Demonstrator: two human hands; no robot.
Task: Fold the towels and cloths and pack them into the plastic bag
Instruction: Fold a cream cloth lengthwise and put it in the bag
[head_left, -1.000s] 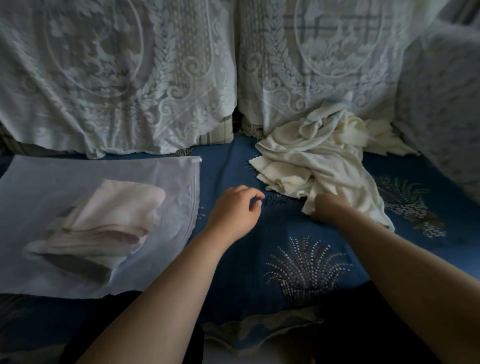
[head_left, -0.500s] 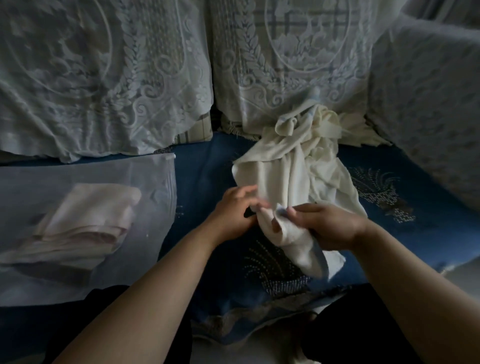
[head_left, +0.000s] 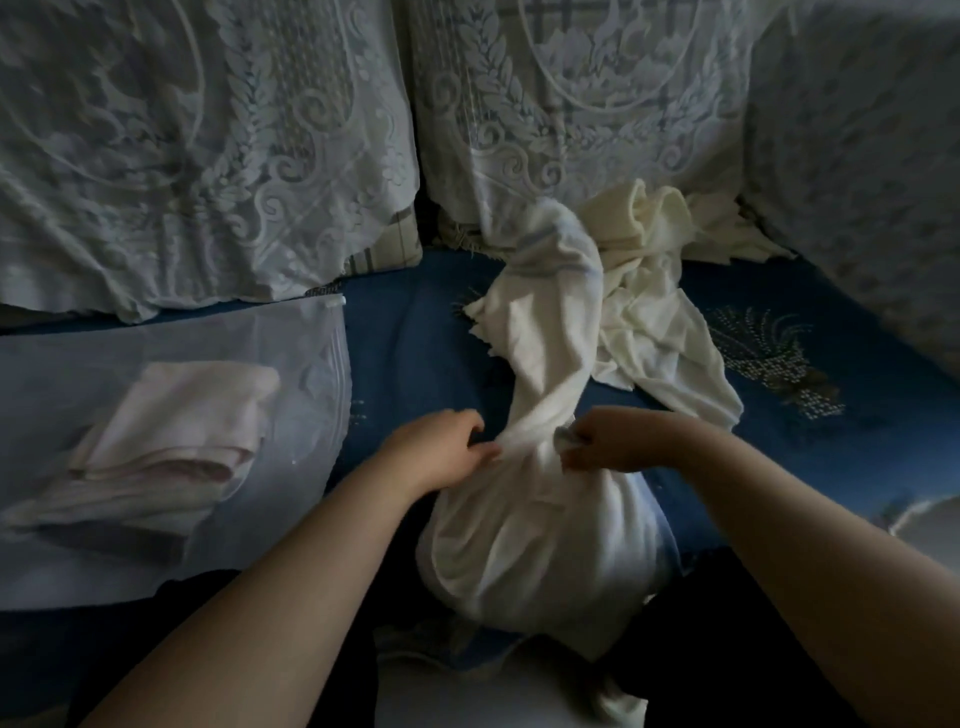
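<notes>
My left hand (head_left: 441, 452) and right hand (head_left: 618, 441) each pinch the one white cloth (head_left: 540, 509) near the blue seat's (head_left: 415, 332) front edge. Behind it lies a cream heap (head_left: 649, 291), uncountable. One plastic bag (head_left: 171, 431) at the left edge holds folded towels (head_left: 176, 431). No writing is readable.

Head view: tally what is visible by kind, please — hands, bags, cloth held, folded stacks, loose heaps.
Hands: 2, the left hand and right hand
Plastic bag: 1
White cloth held by both hands: 1
Folded stack inside the bag: 1
Loose cream heap, pieces uncountable: 1
Total: 6
</notes>
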